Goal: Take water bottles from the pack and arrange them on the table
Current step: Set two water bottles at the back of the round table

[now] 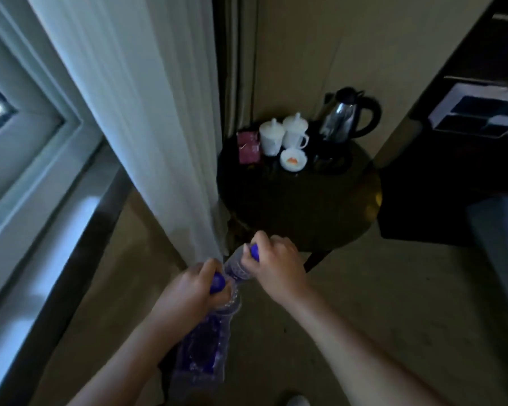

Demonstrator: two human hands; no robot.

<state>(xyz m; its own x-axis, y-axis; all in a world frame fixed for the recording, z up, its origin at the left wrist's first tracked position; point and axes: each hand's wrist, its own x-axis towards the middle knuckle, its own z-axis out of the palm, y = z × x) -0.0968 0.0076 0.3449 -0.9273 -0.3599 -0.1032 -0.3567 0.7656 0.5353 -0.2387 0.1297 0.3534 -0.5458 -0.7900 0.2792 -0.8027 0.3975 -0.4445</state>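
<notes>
A plastic-wrapped pack of water bottles point(201, 351) with purple labels stands on the carpet below me. My left hand point(189, 288) grips the blue cap of a bottle still in the pack. My right hand point(273, 266) holds another bottle point(237, 266) by its blue cap, lifted and tilted above the pack. The round dark table point(299, 206) stands just beyond my hands.
On the table's far side stand a black and steel kettle point(346, 114), two white lidded cups point(283, 134), a small white dish point(293, 161) and a pink box point(248, 148). A white curtain point(147, 112) hangs at left. A dark cabinet point(467, 142) stands at right.
</notes>
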